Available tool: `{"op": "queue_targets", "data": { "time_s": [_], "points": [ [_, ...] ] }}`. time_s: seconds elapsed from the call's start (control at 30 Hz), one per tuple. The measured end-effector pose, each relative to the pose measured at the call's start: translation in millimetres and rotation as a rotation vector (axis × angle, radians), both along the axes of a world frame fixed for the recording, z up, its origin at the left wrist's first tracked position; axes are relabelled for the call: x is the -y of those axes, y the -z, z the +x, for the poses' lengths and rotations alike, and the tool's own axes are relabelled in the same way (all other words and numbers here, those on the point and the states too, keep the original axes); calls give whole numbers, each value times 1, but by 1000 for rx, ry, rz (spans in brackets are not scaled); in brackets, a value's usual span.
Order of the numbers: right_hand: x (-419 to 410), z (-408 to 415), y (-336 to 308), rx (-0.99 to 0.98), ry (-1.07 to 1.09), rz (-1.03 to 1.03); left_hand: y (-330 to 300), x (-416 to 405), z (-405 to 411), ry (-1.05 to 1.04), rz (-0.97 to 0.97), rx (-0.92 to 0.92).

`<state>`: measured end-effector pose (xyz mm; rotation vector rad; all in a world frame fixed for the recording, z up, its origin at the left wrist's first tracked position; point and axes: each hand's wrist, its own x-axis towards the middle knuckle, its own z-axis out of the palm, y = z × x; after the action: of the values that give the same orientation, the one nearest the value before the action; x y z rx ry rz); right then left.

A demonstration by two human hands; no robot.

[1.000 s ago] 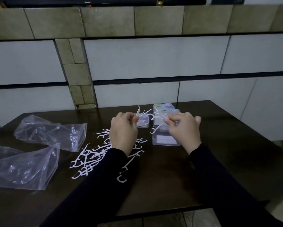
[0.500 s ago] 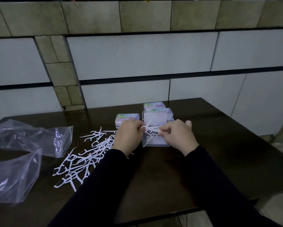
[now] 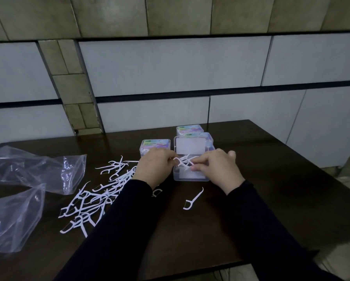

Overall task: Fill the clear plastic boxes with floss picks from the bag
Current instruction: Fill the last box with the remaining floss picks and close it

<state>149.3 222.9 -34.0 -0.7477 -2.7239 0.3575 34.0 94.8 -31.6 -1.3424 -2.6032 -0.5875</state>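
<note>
White plastic floss picks (image 3: 184,162) are pinched by left hand (image 3: 154,169) and right hand (image 3: 216,169) above the open clear plastic box (image 3: 190,176), aligning them to drop in; one stray pick (image 3: 192,199) lies on the dark desk (image 3: 271,189).

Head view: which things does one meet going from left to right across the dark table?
Two clear plastic bags → pile of loose floss picks → left hand → bunch of floss picks held over the open box → right hand.

Dark table (image 3: 271,199) w/ picks (image 3: 93,199), boxes (image 3: 190,175), bags (image 3: 34,169).
</note>
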Motion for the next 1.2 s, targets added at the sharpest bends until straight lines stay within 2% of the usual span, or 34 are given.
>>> {"op": "queue_targets", "data": {
  "time_s": [0.33, 0.53, 0.67, 0.8, 1.0, 1.2],
  "points": [
    [-5, 9, 0, -221, 59, -138, 8, 6, -4, -55, -1, -10],
    [-6, 16, 2, -38, 30, -268, 8, 9, -4, -67, 88, -68],
    [-6, 14, 4, -30, 14, -264, 8, 7, 2, -45, 172, -148],
    [-4, 12, 4, -23, -3, -270, 5, 0, 15, -3, 156, -212],
    [-4, 15, 4, -42, -30, -297, 6, -1, 20, 5, 121, -96],
    [-4, 14, 5, -61, -38, -352, 11, -3, 21, 195, 157, -57]
  ]
}}
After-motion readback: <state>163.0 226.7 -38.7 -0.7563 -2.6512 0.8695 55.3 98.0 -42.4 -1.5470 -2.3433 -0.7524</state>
